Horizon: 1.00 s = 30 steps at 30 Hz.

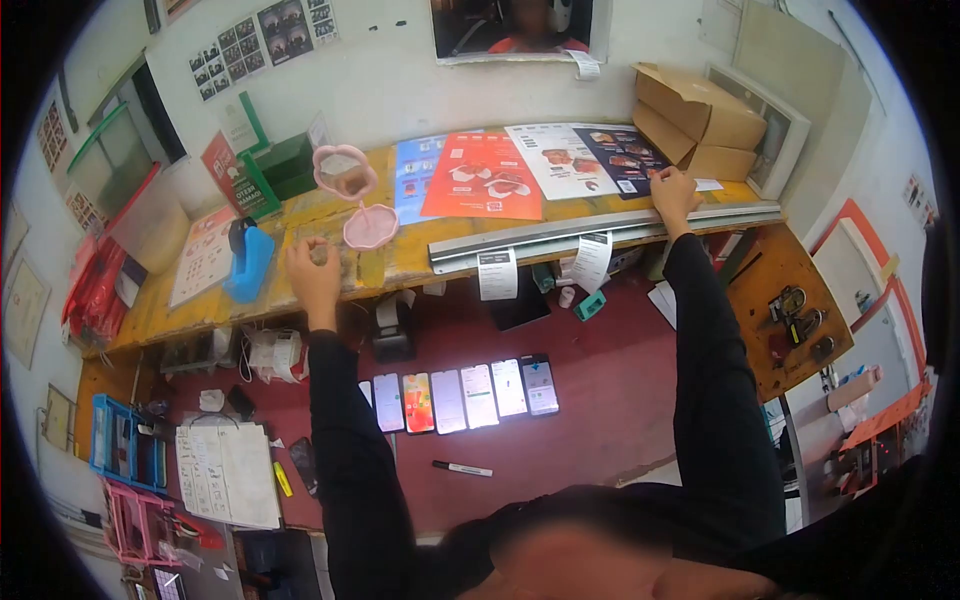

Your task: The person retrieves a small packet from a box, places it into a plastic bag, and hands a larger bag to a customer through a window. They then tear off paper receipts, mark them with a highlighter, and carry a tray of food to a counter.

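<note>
Dark flyer flat on yellow shelf, long axis running wall side to front, near end slanting right. Right hand half-curled at its right edge, left hand loosely curled near blue tape dispenser; can't tell if either grips anything.

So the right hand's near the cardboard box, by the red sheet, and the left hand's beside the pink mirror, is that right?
Not quite: the head view shows the right hand near the cardboard box, by the dark sheet, not the red sheet. The left hand is beside the pink mirror, as you say.
</note>
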{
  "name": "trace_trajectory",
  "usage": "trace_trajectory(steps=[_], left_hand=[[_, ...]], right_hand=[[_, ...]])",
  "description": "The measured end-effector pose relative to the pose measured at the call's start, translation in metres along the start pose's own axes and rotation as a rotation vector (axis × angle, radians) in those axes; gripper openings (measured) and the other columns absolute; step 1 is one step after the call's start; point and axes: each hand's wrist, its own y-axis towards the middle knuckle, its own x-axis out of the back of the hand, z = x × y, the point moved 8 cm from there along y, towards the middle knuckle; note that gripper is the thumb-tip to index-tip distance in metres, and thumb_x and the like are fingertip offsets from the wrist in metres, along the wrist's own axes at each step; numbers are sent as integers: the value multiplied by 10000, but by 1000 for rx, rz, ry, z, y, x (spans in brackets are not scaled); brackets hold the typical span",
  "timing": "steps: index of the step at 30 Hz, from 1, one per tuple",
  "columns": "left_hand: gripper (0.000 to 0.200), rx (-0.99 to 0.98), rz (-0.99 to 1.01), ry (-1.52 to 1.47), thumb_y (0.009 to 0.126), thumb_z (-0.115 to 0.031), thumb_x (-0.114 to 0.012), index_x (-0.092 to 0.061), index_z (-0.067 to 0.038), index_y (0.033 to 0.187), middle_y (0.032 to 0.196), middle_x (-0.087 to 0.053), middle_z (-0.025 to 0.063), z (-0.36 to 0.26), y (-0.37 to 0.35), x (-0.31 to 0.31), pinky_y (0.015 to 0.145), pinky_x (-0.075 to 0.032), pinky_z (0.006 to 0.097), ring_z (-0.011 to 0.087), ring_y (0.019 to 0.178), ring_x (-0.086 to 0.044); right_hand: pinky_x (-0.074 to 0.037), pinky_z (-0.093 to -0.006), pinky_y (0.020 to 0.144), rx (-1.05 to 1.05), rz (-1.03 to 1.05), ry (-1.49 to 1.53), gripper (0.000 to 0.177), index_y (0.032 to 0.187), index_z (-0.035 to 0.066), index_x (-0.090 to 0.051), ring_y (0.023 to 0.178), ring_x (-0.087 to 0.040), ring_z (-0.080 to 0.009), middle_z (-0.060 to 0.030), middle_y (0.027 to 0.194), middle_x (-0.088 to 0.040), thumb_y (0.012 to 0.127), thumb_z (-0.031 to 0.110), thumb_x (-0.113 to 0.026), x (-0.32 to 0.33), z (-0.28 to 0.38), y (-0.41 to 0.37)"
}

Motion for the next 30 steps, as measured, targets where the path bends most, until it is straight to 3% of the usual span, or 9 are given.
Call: trace_trajectory(steps=[5,11,17,22,25,26,30], left_hand=[[303,-59,-19,198,755,-269,-701,-608,-140,1013,1019,-531,109,-8,-1,0,888,-404,440,332,1035,-499],[378,60,92,291,792,-400,-689,-594,-188,1090,1139,-484,85,-2,0,-6,946,-335,517,306,1166,-437],[421,35,90,305,794,-437,-686,-587,-178,1110,1140,-478,91,-6,-1,-5,951,-333,512,313,1172,-430],[390,-62,-17,248,791,-367,-698,-587,-147,1094,1102,-512,100,-20,-4,4,942,-353,469,312,1132,-455],[328,-229,-133,62,796,-285,-707,-603,-113,1055,1036,-551,88,-42,-24,13,920,-372,439,305,1067,-499],[303,-305,-188,-23,791,-252,-712,-611,-101,1034,1002,-567,84,-56,-33,16,905,-382,427,303,1033,-520],[240,-622,-8,-316,733,-206,-753,-661,-108,932,967,-598,68,-148,-91,-7,808,-403,401,270,885,-558]], right_hand=[[-337,-595,930,36,-25,-19,258,926,177,-711,1127,-522,-343,-128,1103,-600,814,359,-567,-1,0,1],[-314,-598,944,29,-14,6,218,879,196,-706,1087,-541,-297,-96,1046,-600,795,347,-573,2,1,0],[-283,-630,977,19,-47,55,210,862,194,-698,1097,-534,-300,-88,1045,-598,785,346,-576,5,0,-2],[-263,-640,988,19,-117,90,204,868,191,-691,1084,-540,-280,-66,1023,-606,793,349,-584,1,-4,1],[-303,-603,947,117,-283,341,184,871,183,-687,1048,-553,-255,-44,990,-612,811,338,-609,8,-8,-8],[-387,-485,849,220,-439,417,151,868,144,-668,915,-565,-230,-38,904,-605,822,286,-652,29,1,-28],[-403,-320,683,140,-296,883,172,846,68,-610,733,-495,-164,-20,778,-538,835,218,-692,47,9,-107]])
